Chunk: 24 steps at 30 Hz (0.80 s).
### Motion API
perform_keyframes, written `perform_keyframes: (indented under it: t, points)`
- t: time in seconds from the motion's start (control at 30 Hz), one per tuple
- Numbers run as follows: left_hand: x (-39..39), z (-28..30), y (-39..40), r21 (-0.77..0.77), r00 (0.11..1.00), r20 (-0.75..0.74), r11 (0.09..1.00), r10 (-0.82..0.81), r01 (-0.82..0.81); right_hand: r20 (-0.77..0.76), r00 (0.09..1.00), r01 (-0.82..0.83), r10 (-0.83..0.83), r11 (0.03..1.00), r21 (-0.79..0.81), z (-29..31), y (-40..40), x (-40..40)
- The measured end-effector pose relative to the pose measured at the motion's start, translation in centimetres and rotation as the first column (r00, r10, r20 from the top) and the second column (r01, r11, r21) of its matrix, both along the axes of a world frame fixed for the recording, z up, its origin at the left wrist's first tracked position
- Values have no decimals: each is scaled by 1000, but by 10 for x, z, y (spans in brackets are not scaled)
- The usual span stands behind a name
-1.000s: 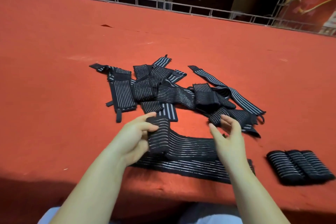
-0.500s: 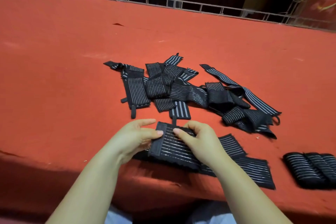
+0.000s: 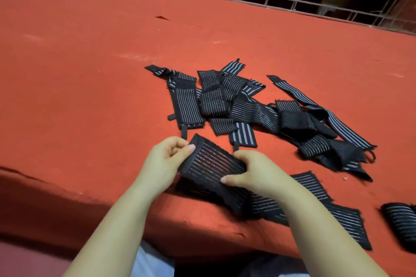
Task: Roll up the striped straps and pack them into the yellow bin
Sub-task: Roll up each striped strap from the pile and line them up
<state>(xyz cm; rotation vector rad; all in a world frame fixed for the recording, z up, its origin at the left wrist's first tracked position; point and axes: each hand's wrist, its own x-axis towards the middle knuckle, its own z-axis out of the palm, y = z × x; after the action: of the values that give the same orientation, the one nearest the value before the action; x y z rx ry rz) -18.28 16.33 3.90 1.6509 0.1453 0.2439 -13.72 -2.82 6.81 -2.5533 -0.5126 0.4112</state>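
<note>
1. The near end of the black elastic strap with thin white stripes (image 3: 211, 162) is now lifted off the red felt-covered table (image 3: 90, 74) and tilted up, no longer lying flat.
2. The left hand (image 3: 166, 159) now pinches the strap's far-left corner.
3. The right hand (image 3: 254, 173) has shifted onto its right edge, thumb underneath.

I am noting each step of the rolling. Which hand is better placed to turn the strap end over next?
Probably the left hand: it pinches the free end of the strap. The right hand grips further along, toward the tail, so it can steady.
</note>
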Motion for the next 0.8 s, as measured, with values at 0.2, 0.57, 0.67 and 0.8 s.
perform_keyframes:
  t: [0.2, 0.57, 0.67, 0.8]
  points:
    - [12, 22, 19, 442, 921, 389, 883, -29, -159, 704, 621, 96, -345, 925, 369, 22, -6, 4]
    - [0, -1, -8, -316, 995, -95, 949, -36, 4, 468, 883, -117, 35, 982, 149, -57, -8, -27]
    - [-4, 2, -8, -286, 992, -63, 955, -106, 83, 327, 944, -93, -37, 922, 375, -43, -3, -23]
    - [-5, 17, -6, -409, 954, -49, 877, -296, 251, 49, 999, -37, 12, 831, 555, -27, 7, -5]
